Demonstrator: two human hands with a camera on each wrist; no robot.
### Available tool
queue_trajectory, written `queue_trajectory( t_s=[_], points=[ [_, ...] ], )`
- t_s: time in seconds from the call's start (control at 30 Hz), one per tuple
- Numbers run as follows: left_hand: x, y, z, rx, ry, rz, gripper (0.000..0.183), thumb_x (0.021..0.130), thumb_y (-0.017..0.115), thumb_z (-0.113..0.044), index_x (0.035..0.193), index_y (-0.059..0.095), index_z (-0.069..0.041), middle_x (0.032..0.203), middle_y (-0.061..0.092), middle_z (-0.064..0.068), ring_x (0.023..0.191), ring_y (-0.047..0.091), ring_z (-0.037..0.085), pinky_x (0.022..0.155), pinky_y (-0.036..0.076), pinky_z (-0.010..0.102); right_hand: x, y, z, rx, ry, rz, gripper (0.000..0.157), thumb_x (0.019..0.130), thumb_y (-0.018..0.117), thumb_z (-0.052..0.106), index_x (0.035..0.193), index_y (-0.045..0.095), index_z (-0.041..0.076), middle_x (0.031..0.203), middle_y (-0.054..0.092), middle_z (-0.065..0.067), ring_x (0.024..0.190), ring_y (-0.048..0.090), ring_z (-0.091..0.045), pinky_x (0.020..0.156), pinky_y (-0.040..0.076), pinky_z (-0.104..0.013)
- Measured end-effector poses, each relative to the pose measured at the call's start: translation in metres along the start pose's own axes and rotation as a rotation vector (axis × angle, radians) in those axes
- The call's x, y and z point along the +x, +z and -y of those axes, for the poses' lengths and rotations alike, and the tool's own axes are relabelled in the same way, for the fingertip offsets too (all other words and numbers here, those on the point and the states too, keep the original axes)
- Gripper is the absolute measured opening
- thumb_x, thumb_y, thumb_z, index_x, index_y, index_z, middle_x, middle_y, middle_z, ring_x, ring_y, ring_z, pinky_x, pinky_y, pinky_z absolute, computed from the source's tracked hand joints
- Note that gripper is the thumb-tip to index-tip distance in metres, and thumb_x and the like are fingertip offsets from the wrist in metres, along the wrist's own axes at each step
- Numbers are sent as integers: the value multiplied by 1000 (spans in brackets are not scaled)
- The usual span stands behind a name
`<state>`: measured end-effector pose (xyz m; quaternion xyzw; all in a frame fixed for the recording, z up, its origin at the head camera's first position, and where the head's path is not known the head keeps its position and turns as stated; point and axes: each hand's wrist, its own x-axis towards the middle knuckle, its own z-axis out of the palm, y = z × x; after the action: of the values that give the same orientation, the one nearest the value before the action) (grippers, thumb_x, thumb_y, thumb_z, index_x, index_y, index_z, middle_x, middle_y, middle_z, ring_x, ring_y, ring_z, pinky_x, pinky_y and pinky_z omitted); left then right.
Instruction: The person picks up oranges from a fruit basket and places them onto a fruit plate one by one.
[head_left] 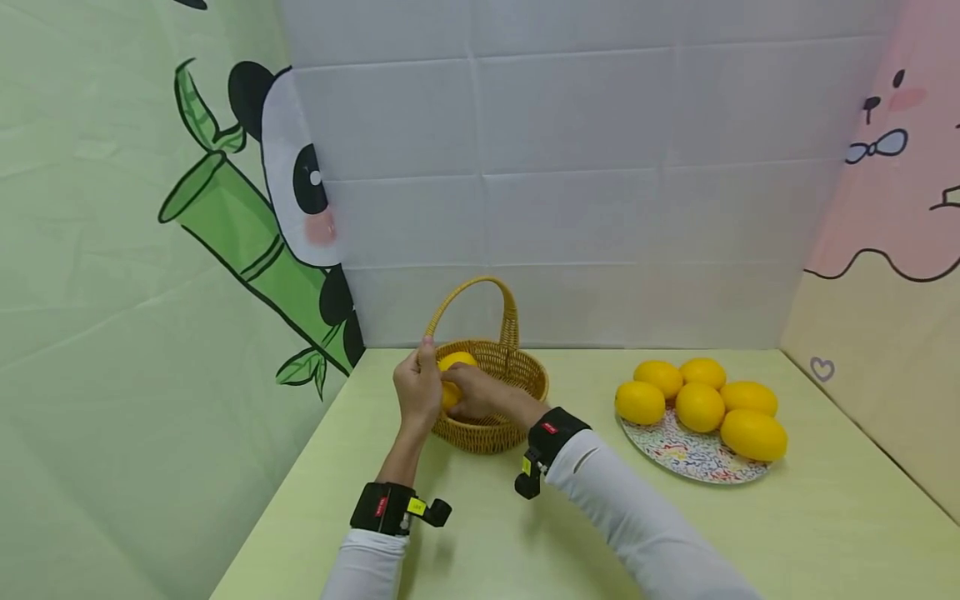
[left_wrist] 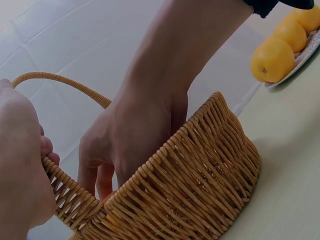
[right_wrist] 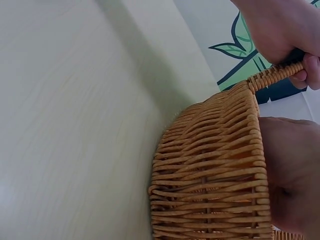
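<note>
A wicker basket [head_left: 487, 437] with a tall arched handle stands on the table. My left hand [head_left: 417, 387] grips the foot of the handle on its left side. Reaching over the front rim, my right hand [head_left: 476, 393] is down inside the basket, its fingers and thumb around a yellow lemon [head_left: 450, 397]. Another lemon [head_left: 457, 360] lies just behind that one, against the left inner wall. In the left wrist view the right hand [left_wrist: 135, 135] points downward into the basket [left_wrist: 185, 185], its fingertips hidden by the weave.
To the right a speckled plate [head_left: 686, 454] carries several lemons [head_left: 700, 407]. The pale table [head_left: 570, 533] meets a white backdrop [head_left: 570, 217] at the back, with printed cloth walls on both sides. A wrist camera [head_left: 527, 483] hangs below the right cuff.
</note>
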<state>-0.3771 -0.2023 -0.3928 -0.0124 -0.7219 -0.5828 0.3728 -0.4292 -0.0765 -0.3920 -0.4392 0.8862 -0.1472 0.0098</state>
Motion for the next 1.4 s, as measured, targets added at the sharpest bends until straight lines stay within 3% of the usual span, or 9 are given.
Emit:
queue_trajectory(
  t_s=[0.27, 0.4, 0.63, 0.9, 1.23, 1.4],
  points=[
    [1, -3, 1, 6, -4, 8, 63, 105, 45, -58, 60, 38, -15, 54, 30, -2, 44, 28, 13, 40, 18, 22, -7, -3, 0, 16, -44, -14, 52, 91, 78, 17, 140, 62, 10, 130, 61, -6, 114, 53, -16, 89, 49, -29],
    [2, -4, 1, -1, -5, 11, 63, 105, 45, -58, 59, 38, -15, 54, 30, -2, 43, 27, 12, 40, 18, 22, -12, -5, -2, 8, -44, -16, 55, 92, 76, 21, 143, 60, 10, 136, 58, -9, 119, 52, -19, 93, 49, -31],
    [4, -14, 1, -12, 13, 32, 63, 106, 45, -56, 59, 37, -15, 51, 31, -2, 41, 27, 12, 38, 17, 22, -26, -7, 0, -16, 31, -36, 59, 93, 75, 27, 148, 57, 14, 145, 53, -10, 126, 50, -22, 101, 47, -37],
    [4, -25, 0, -20, 22, 47, 63, 106, 45, -56, 59, 37, -15, 52, 31, -2, 42, 26, 11, 38, 16, 21, -44, -13, 8, 38, 71, -111, 58, 90, 77, 23, 145, 59, 14, 147, 53, -8, 126, 49, -20, 102, 47, -39],
    [3, -25, 3, -26, 21, 36, 63, 106, 46, -56, 58, 36, -15, 52, 30, -3, 44, 25, 11, 40, 17, 22, -76, -26, 1, 50, 6, -245, 59, 85, 80, 23, 141, 62, 12, 144, 55, -7, 130, 48, -22, 105, 44, -45],
    [4, -24, 2, -35, 32, 33, 63, 106, 46, -55, 58, 36, -15, 51, 30, -4, 43, 25, 11, 40, 16, 22, -94, -31, -5, 115, -20, -313, 58, 84, 80, 16, 139, 63, 10, 139, 55, -8, 120, 52, -20, 94, 49, -42]
  ],
)
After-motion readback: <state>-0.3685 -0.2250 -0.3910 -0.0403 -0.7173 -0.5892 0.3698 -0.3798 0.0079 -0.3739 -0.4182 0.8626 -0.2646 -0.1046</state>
